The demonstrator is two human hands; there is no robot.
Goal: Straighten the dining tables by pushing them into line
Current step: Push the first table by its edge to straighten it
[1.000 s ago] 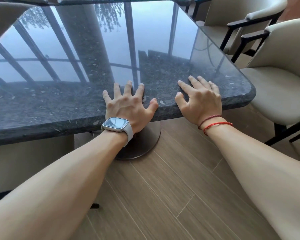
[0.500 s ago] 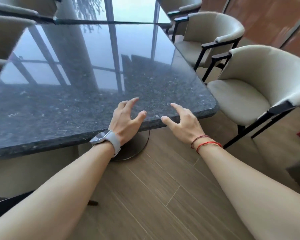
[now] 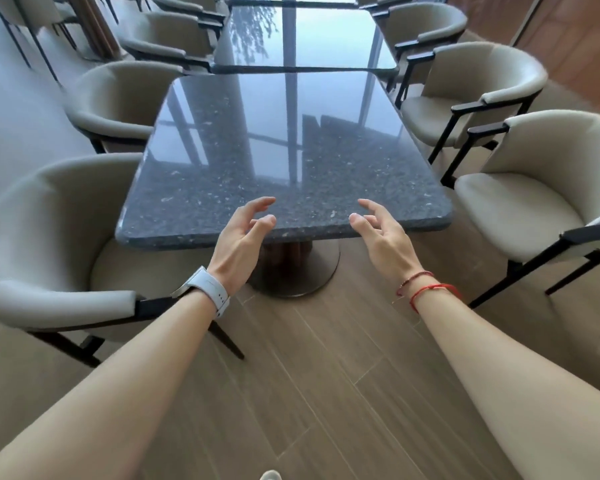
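A dark speckled stone dining table (image 3: pixel 284 161) stands in front of me on a round metal pedestal base (image 3: pixel 302 271). A second, similar table (image 3: pixel 302 39) stands end to end behind it, separated by a narrow gap. My left hand (image 3: pixel 238 237), with a white watch on the wrist, hovers just in front of the near table edge, fingers apart and holding nothing. My right hand (image 3: pixel 381 233), with red cord bracelets on the wrist, hovers likewise, palm turned inward. Neither hand touches the table.
Beige tub chairs with black frames line both sides: one close at the left (image 3: pixel 52 244), another behind it (image 3: pixel 115 98), one close at the right (image 3: pixel 541 188), another behind (image 3: pixel 471 88). Wood-look floor planks (image 3: pixel 309 393) lie under me.
Both hands, pressed flat on the table's near edge a second ago, have lifted off and drawn back. My view has pulled away and up, showing the whole table and the row behind.
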